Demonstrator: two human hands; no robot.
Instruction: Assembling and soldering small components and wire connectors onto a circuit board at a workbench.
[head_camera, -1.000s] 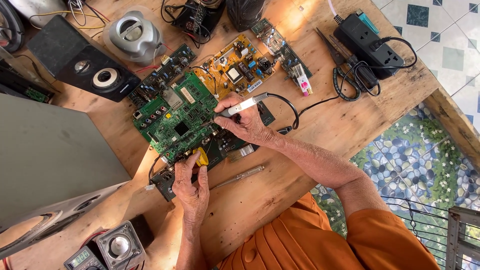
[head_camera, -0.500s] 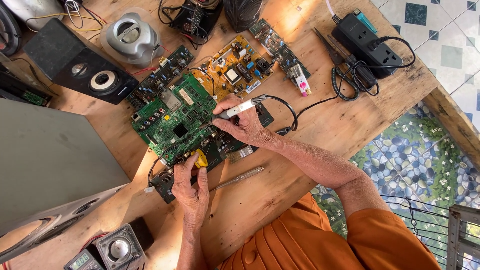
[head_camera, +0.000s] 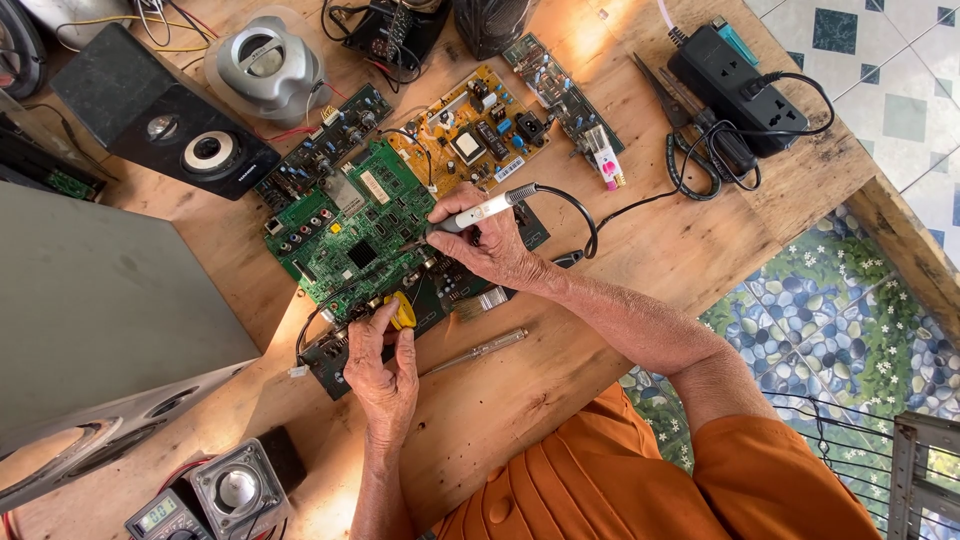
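A green circuit board (head_camera: 350, 235) lies on the wooden table (head_camera: 600, 300). My right hand (head_camera: 490, 245) grips a grey pen-shaped soldering iron (head_camera: 480, 212) with a black cable, its tip down on the board's lower right part. My left hand (head_camera: 380, 365) rests at the board's near edge, fingers pinched on a small yellow-handled tool (head_camera: 402, 312). Under the green board sits a dark board (head_camera: 330, 350). A clear-handled screwdriver (head_camera: 475, 352) lies loose on the wood just right of my left hand.
An orange circuit board (head_camera: 475, 125) and a narrow green board (head_camera: 560, 95) lie behind. A black speaker (head_camera: 165, 125), grey round device (head_camera: 265, 65), black power strip (head_camera: 740, 85) and pliers (head_camera: 665, 95) ring the back. A grey case (head_camera: 100, 330), multimeter (head_camera: 165, 518) sit left.
Both hands hold nearly the same pose; the iron's tip has shifted only slightly on the green board. The view has drifted a little.
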